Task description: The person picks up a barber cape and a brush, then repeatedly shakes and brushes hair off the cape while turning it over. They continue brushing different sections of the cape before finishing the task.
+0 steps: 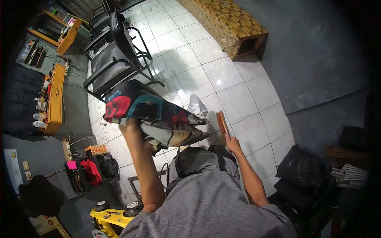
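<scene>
A barber cape [156, 113] with a bold red, teal, black and cream print hangs in loose folds from my left hand [131, 127]. My left fingers are closed around its gathered edge and partly hidden by the fabric. On the other side, my right hand [231, 142] is wrapped round the near end of a wooden brush [222, 122]. The brush points forward over the tiles, apart from the cape. Behind the cape stands a black barber chair [111, 65], which its upper folds overlap in this view.
White floor tiles [216, 73] run ahead to a woven bench [226, 20]. Wooden shelves with bottles [56, 99] line the left wall. A black container [81, 174] and a yellow toy vehicle [109, 217] are at lower left, black plastic bags [301, 168] at right.
</scene>
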Tool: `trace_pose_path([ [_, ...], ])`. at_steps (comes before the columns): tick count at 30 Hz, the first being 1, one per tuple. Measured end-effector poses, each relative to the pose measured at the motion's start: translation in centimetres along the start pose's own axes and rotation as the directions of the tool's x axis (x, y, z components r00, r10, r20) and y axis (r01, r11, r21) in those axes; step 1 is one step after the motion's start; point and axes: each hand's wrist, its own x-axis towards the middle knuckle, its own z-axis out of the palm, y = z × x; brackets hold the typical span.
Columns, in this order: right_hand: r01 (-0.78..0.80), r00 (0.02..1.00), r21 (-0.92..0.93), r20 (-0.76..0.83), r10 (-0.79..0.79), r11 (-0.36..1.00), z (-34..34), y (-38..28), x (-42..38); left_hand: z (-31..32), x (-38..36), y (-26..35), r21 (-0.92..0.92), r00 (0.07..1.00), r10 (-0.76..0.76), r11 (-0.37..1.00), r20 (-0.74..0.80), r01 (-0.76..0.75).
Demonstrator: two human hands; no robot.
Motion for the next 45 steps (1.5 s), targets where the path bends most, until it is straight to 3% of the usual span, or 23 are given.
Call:
trace_pose_path([
  [2,0.149,0.989,0.219,-0.052,-0.141,0.964,-0.5,-4.7,-2.6,0.7,-0.5,-0.3,0.082,0.998,-0.057,0.995,0.029,0.054],
  [5,0.354,0.933,0.324,-0.065,-0.353,0.877,-1.6,-12.2,-8.7,-0.5,0.1,-3.3,-0.107,0.952,-0.283,0.949,0.119,0.296],
  [7,0.574,0.748,0.563,-0.067,-0.660,0.594,-0.9,-14.7,-10.9,1.0,-0.8,-3.1,-0.184,0.916,-0.377,0.899,0.138,0.398],
  [8,0.576,0.747,0.559,-0.064,-0.662,0.597,-1.0,-16.3,-12.5,1.3,-1.1,-3.2,-0.211,0.900,-0.407,0.877,0.155,0.433],
  [10,0.780,0.619,0.021,-0.165,-0.768,0.625,-1.0,-18.8,-14.8,2.3,-2.0,-2.1,-0.133,0.849,-0.485,0.846,0.210,0.517],
  [12,0.784,0.621,0.208,-0.247,-0.744,0.585,1.5,-18.9,-13.2,2.5,-2.7,-0.7,0.080,0.763,-0.616,0.786,0.197,0.614],
  [15,0.714,0.655,0.557,-0.318,-0.685,0.424,1.8,-19.0,-11.0,1.2,-2.0,-0.7,-0.149,0.735,-0.539,0.756,0.411,0.638],
  [19,0.519,0.750,0.793,-0.244,-0.614,0.319,0.2,-17.7,-9.5,-2.4,-0.4,-1.0,0.262,0.815,-0.257,0.956,0.519,0.134],
  [21,0.395,0.739,0.882,-0.138,-0.659,0.258,-0.7,-17.8,-10.1,-4.1,-0.1,-1.3,0.517,0.728,-0.224,0.831,0.648,-0.205],
  [22,0.335,0.727,0.912,-0.093,-0.680,0.234,-0.7,-17.5,-9.8,-4.9,-0.3,-2.4,0.482,0.658,-0.349,0.876,0.667,-0.024],
  [24,0.360,0.754,0.891,-0.104,-0.649,0.276,0.1,-18.5,-10.2,-4.7,-2.2,-2.9,0.226,0.658,-0.297,0.955,0.692,0.193],
  [26,0.381,0.777,0.868,-0.113,-0.619,0.319,0.5,-18.9,-10.1,-4.6,-2.4,-3.7,0.390,0.588,-0.376,0.914,0.716,0.110],
  [27,0.504,0.817,0.621,-0.117,-0.565,0.600,0.3,-18.7,-9.6,-4.9,-2.2,-4.3,0.486,0.593,-0.346,0.869,0.727,-0.089],
  [28,0.532,0.847,0.281,-0.148,-0.511,0.799,0.2,-19.0,-9.6,-4.9,-2.1,-4.6,0.481,0.591,-0.344,0.872,0.730,-0.086],
  [29,0.592,0.765,0.042,-0.344,-0.545,0.805,0.3,-19.1,-10.2,-4.7,-2.1,-4.8,0.434,0.649,-0.399,0.894,0.648,0.116],
  [30,0.590,0.765,0.036,-0.347,-0.543,0.807,0.1,-19.3,-10.9,-4.8,-2.0,-5.0,0.354,0.686,-0.466,0.882,0.559,0.311],
  [32,0.280,0.916,0.682,0.021,-0.401,0.676,0.0,-20.2,-12.9,-5.1,-1.7,-5.0,0.414,0.666,-0.499,0.860,0.555,0.299],
  [35,0.344,0.883,0.664,0.013,-0.469,0.664,1.6,-21.2,-14.5,-5.1,-1.5,-5.1,0.291,0.628,-0.527,0.847,0.573,0.446],
  [38,0.369,0.879,0.619,0.011,-0.478,0.694,2.5,-21.2,-14.2,-6.2,-0.7,-5.1,0.480,0.659,-0.469,0.858,0.588,0.182],
  [40,0.367,0.869,0.770,-0.083,-0.488,0.522,2.6,-21.7,-14.4,-7.0,-0.3,-4.7,0.446,0.688,-0.479,0.861,0.546,0.246],
  [42,0.270,0.891,0.828,-0.021,-0.454,0.492,2.8,-21.8,-15.1,-7.8,-0.3,-4.1,0.447,0.590,-0.569,0.820,0.573,0.358],
  [44,0.209,0.925,0.833,0.001,-0.379,0.512,3.5,-22.2,-14.7,-7.9,-0.8,-2.9,0.619,0.546,-0.471,0.777,0.693,-0.114],
  [45,0.234,0.916,0.812,0.000,-0.400,0.535,4.0,-21.6,-14.2,-8.0,-1.4,-3.5,0.670,0.628,-0.437,0.719,0.645,-0.188],
])
